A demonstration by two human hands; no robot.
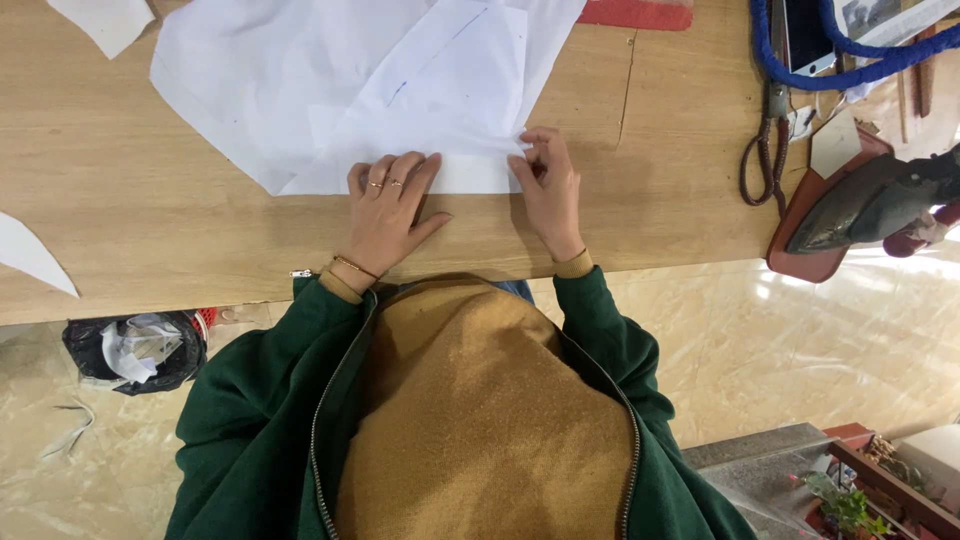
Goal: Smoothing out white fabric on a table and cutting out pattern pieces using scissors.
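The white fabric (330, 90) was cut off by the top edge, as were a red item (640, 12) and a phone (805, 35) near the table's (150, 230) far right corner. Part of the fabric's near edge was hidden under the left hand (385, 215).

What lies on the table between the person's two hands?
In the head view, between the left hand and right hand lie the white fabric piece's near edge and bare light wooden table.
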